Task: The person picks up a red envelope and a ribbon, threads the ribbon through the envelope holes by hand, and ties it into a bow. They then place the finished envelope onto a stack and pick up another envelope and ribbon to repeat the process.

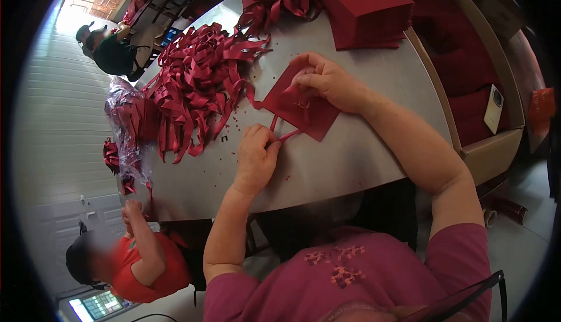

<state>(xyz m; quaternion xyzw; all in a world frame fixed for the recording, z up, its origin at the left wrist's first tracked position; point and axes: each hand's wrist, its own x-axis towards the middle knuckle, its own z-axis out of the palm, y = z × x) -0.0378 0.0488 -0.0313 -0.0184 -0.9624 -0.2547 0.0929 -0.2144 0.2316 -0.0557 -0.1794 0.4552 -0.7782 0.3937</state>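
We saw the red paper bag (301, 112) flat on the surface (350, 152). Right hand (327, 79) had its fingers clamped on the bag's far edge. Left hand (256, 155) fingers were pinched on a ribbon (290, 136) leaving its near corner. Likely mid-job: ribbon pile (198, 82) and bag stack (365, 9) untouched.

One head-worn camera looks forward and down, close above the left hand (256, 157) and right hand (327, 82) on the table (362, 158).

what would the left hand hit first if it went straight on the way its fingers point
Probably the flat red bag, just beyond the ribbon that the left hand pinches; depth is unclear.
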